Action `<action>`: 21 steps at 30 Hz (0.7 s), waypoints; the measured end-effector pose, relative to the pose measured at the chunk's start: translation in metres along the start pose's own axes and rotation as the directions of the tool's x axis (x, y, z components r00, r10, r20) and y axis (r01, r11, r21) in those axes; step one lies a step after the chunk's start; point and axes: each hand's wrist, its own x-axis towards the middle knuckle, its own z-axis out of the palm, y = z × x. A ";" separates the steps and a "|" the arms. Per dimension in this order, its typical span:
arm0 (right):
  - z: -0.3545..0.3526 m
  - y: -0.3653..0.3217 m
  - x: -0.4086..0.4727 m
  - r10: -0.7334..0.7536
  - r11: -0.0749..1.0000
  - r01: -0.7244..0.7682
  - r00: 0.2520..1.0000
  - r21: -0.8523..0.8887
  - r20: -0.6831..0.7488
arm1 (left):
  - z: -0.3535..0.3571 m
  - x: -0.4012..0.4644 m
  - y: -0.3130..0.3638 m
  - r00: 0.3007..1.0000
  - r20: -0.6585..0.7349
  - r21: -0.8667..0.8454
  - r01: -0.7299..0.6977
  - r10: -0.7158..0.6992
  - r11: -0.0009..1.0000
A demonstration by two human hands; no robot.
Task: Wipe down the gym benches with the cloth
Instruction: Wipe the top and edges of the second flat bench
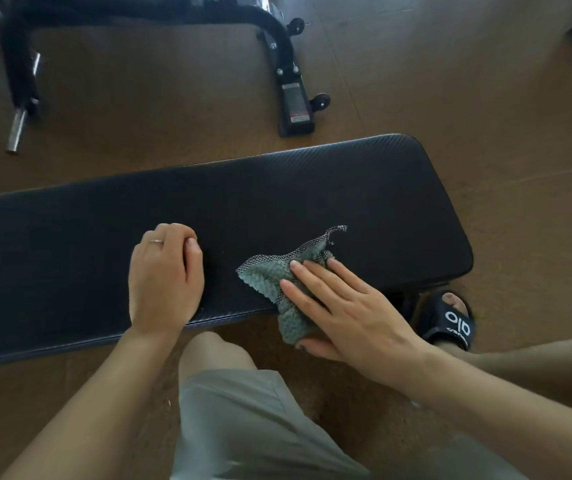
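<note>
A long black padded gym bench [277, 188] runs across the view from left to right. A grey-green cloth [270, 275] with a checked hem lies crumpled on the near edge of the pad, and part of it hangs over the side. My right hand [343, 310] lies on the cloth with straight fingers on top, and the thumb is under the hanging part. My left hand [163, 275] rests on the pad to the left of the cloth with its fingers curled under, holding nothing.
Beyond the bench, a black machine frame [288, 67] with small wheels stands on the brown floor, and a chrome bar end [16, 129] sticks out at the left. My knee in grey shorts [229, 393] is near the bench, and a black slipper [450, 320] is on my right foot.
</note>
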 end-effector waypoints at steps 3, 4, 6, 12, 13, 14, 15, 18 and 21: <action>-0.003 0.006 0.011 -0.052 0.993 0.054 0.998 -0.102 0.025 | 0.000 -0.001 0.001 1.000 -0.004 -0.013 0.001 -0.001 1.000; -0.006 0.008 0.016 -0.068 0.992 0.070 0.997 -0.107 0.027 | -0.001 -0.002 0.000 1.000 -0.015 -0.024 0.014 -0.015 1.000; -0.011 0.011 0.026 -0.086 0.994 0.087 0.996 -0.069 0.027 | -0.001 -0.004 0.000 0.999 -0.032 -0.026 0.040 -0.041 0.999; -0.015 -0.005 0.045 -0.055 0.995 0.059 0.997 -0.082 0.049 | -0.001 -0.004 -0.002 0.996 -0.046 -0.015 0.074 -0.074 0.997; -0.014 -0.008 0.046 -0.045 0.995 0.051 0.997 -0.091 0.067 | -0.001 -0.005 -0.001 0.995 -0.052 -0.013 0.079 -0.079 0.997; -0.014 -0.012 0.049 -0.036 0.994 0.044 0.996 -0.101 0.080 | -0.001 -0.006 0.000 0.995 -0.059 -0.011 0.083 -0.083 0.997; -0.014 -0.016 0.053 -0.034 0.993 0.042 0.996 -0.106 0.079 | -0.001 -0.005 0.000 0.994 -0.062 -0.009 0.086 -0.086 0.996; -0.014 -0.033 0.075 -0.104 0.991 0.108 0.994 -0.078 0.045 | 0.000 -0.004 0.002 0.994 -0.055 -0.008 0.091 -0.091 0.996; -0.016 -0.051 0.102 -0.182 0.983 0.182 0.983 -0.034 -0.012 | -0.001 -0.005 -0.001 0.991 -0.054 -0.028 0.118 -0.119 0.993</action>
